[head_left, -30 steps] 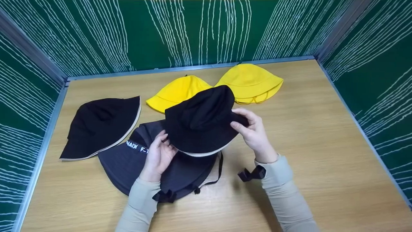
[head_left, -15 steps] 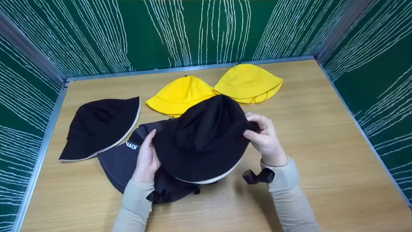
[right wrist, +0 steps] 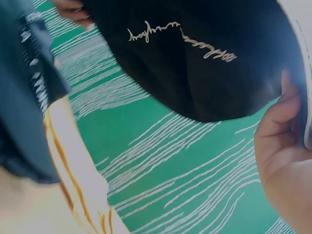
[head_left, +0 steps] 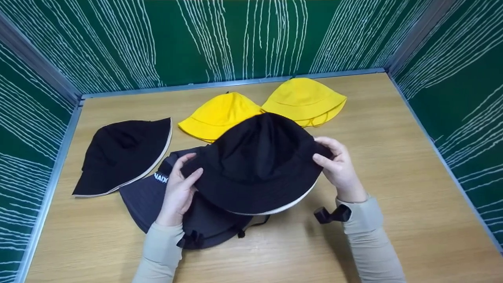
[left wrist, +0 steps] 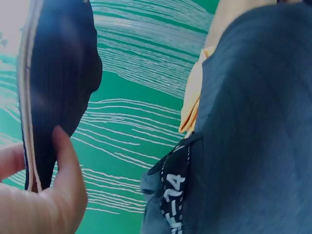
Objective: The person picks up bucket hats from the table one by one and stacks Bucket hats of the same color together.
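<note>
A black bucket hat (head_left: 259,169) with a pale brim edge is held up between both hands, crown away from the person. My left hand (head_left: 178,192) pinches its brim at the left, thumb on the near face. At the opposite side, my right hand (head_left: 340,169) grips the brim between thumb and fingers. White script lettering shows on the hat's far face (right wrist: 185,48) in the right wrist view. Partly hidden beneath lies a dark grey wide-brimmed hat (head_left: 141,200) with a lettered band and a black cord.
Another black hat (head_left: 122,153) with a pale edge lies at the left of the wooden table (head_left: 393,165). Two yellow hats, one nearer the middle (head_left: 224,114) and one further right (head_left: 302,98), lie at the back. Green panels (head_left: 251,39) with white lines enclose the table.
The black hat has come nearer and to the right and been spread wider. My right hand moved right with its edge; my left hand, earlier loosely against it, now pinches the brim.
</note>
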A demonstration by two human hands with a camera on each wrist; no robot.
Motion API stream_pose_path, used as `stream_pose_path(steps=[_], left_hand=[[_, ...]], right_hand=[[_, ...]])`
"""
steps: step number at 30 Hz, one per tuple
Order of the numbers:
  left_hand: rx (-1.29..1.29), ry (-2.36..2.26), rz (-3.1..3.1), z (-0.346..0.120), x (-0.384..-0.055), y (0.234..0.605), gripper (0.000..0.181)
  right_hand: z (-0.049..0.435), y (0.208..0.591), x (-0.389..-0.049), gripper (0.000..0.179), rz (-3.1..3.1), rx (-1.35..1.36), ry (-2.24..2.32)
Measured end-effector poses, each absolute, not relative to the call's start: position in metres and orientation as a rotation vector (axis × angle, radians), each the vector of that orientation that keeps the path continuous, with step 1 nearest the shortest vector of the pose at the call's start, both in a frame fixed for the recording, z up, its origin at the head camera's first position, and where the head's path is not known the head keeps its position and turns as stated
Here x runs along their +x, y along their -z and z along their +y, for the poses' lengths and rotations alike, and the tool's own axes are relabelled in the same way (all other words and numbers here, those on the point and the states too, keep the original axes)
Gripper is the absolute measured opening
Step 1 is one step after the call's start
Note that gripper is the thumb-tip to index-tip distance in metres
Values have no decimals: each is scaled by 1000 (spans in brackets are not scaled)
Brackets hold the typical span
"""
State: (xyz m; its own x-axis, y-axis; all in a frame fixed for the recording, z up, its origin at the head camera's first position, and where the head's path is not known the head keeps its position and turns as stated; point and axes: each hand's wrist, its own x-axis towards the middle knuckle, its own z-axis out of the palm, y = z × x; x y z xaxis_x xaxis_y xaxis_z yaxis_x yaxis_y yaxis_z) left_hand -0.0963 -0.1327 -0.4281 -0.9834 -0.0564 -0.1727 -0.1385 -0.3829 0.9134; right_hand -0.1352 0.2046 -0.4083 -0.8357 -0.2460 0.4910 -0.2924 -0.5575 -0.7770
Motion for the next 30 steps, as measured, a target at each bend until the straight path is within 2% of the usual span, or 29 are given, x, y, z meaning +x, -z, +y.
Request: stream_pose_path(steps=[3, 8, 15, 22, 30], left_hand=[[-240, -2497, 1984, -130, -96, 424, 45], [-29, -2329, 2310, -122, -99, 419, 38], [216, -2057, 2587, -107, -111, 419, 25], [349, -1842, 2668, -85, -124, 424, 21], [627, -1478, 2701, -49, -145, 426, 21]], right_hand=[[215, 413, -139, 37, -1601, 791, -2548], [230, 420, -145, 42, -1898, 538, -2332], [246, 429, -154, 29, -2339, 186, -1922], [270, 440, -162, 35, -2498, 40, -1816], [307, 450, -170, 38, -2766, -70, -1599]])
